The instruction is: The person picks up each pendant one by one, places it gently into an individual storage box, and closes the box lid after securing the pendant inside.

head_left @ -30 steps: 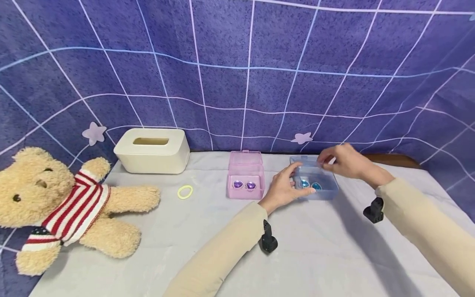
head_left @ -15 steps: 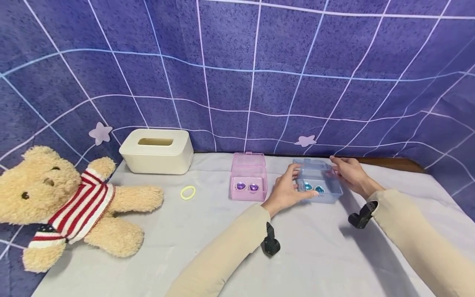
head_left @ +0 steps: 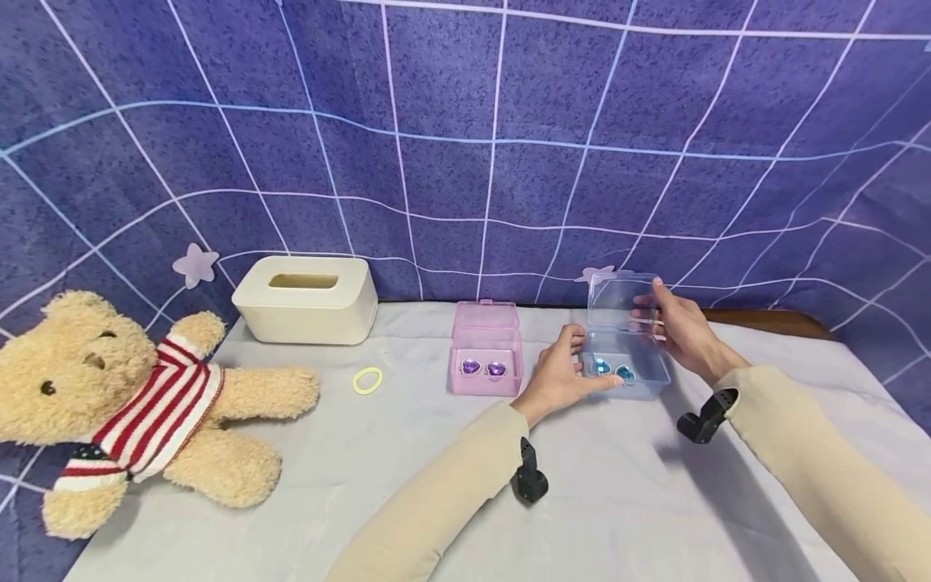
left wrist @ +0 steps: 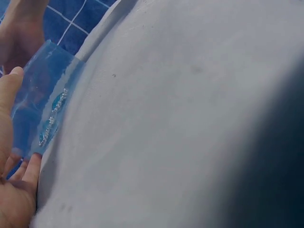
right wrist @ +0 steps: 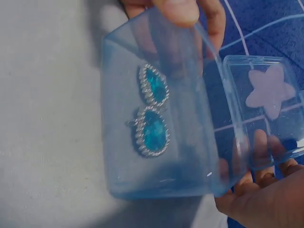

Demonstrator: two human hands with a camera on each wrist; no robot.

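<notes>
A translucent blue plastic box stands on the cloth with its clear lid raised nearly upright. Two teardrop-shaped blue gems with beaded silver rims lie inside, perhaps earrings. My left hand grips the box's left side, thumb along the front and fingers toward the back. At the lid's right edge, my right hand holds it with the thumb in front and several fingers behind, visible through the plastic. Left of the blue box sits an open pink box containing two purple gems.
A cream tissue box stands at the back left. In front of it lies a yellow-green ring-shaped band. A teddy bear in a striped sweater lies at far left. A purple gridded curtain hangs behind the cloth-covered table.
My right hand has moved from above the box's back to the lid's right edge. The lid, leaning back before, has swung up to nearly upright. My left hand keeps its hold.
</notes>
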